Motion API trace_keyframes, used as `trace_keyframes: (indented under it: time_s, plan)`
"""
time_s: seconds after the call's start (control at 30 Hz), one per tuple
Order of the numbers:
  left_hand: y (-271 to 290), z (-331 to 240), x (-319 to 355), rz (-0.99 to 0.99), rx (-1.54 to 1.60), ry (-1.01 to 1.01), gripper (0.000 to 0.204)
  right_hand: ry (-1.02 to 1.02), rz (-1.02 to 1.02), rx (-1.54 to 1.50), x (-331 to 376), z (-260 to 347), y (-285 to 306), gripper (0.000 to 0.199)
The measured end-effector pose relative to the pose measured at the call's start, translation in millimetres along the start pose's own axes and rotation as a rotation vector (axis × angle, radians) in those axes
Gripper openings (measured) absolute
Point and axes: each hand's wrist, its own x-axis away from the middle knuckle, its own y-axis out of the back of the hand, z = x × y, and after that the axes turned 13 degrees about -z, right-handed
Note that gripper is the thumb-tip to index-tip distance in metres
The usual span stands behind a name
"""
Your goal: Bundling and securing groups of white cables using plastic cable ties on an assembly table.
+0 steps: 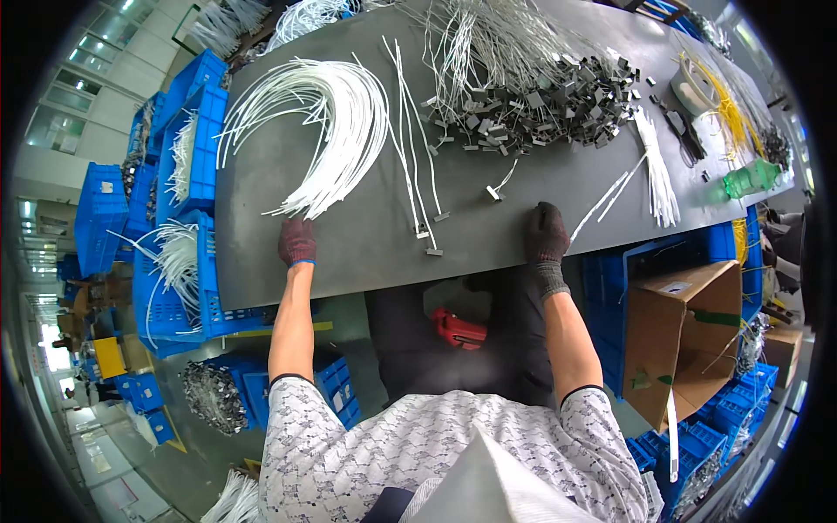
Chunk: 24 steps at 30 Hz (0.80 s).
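left hand seemingly pinches the curved white wire bundle; right hand rests flat, fingers together.

the left hand wears a dark maroon knit glove with a thin blue cuff edge; the right hand wears a dark grey knit glove with a long ribbed cuff. short white sleeves carry a fine grey zigzag print and dark hems.

Wire bundle on table left, connector pile behind right, crates beside left edge
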Motion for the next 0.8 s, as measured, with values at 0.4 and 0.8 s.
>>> trace_keyframes:
  time_s: [0.4,0.8]
  plan:
    - [8.9,-33.1,39.4,-0.441,0.403,-0.162,0.024,-0.212,0.402,0.127,-23.4,85.5,-48.9,0.050]
    - [9.1,-33.5,37.0,-0.344,0.267,-0.218,0.015,0.516,0.680,0.402,-42.1,-22.2,-2.6,0.024]
